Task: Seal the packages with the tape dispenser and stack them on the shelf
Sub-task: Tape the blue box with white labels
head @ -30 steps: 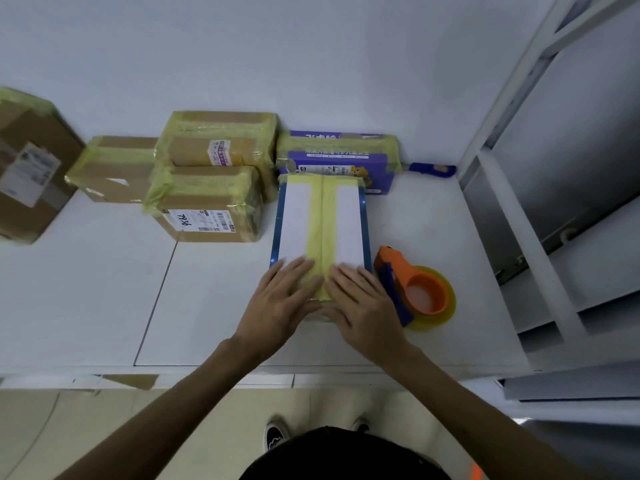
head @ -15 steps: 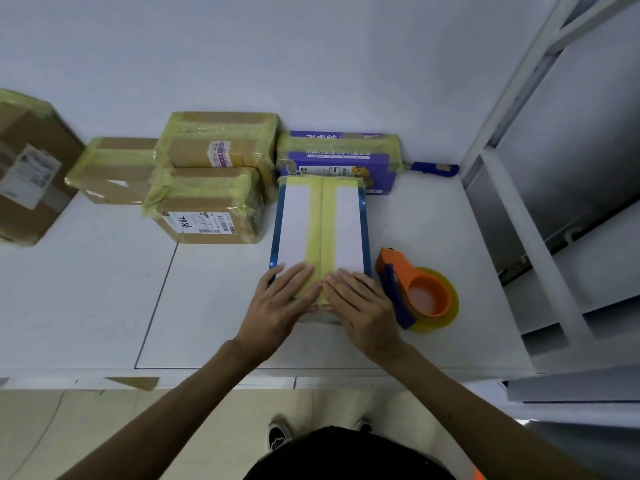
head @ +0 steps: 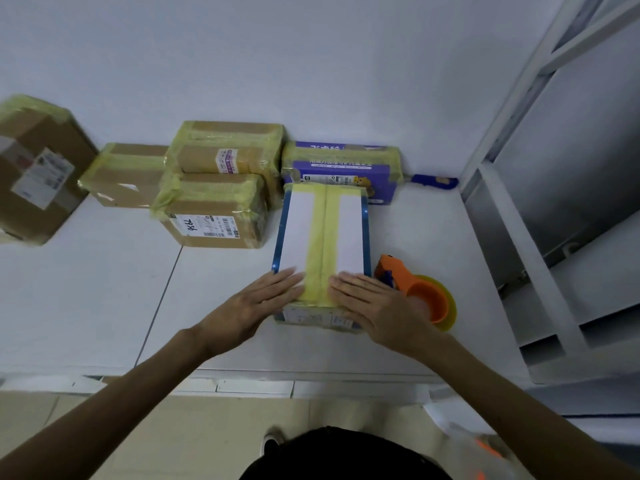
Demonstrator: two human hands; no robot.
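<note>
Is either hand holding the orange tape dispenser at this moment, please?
No, the tape dispenser sits on the table beside the white box, while the left hand and right hand lie flat on that box.

a parcel packing spot, like a small mailroom or storeroom: taped cardboard boxes (head: 214,209) with shipping labels (head: 204,226) sit along a bare white wall (head: 311,64) on a plain white table (head: 86,289), a tape dispenser (head: 415,292) lies ready, and grey metal shelving (head: 554,202) stands alongside.
</note>
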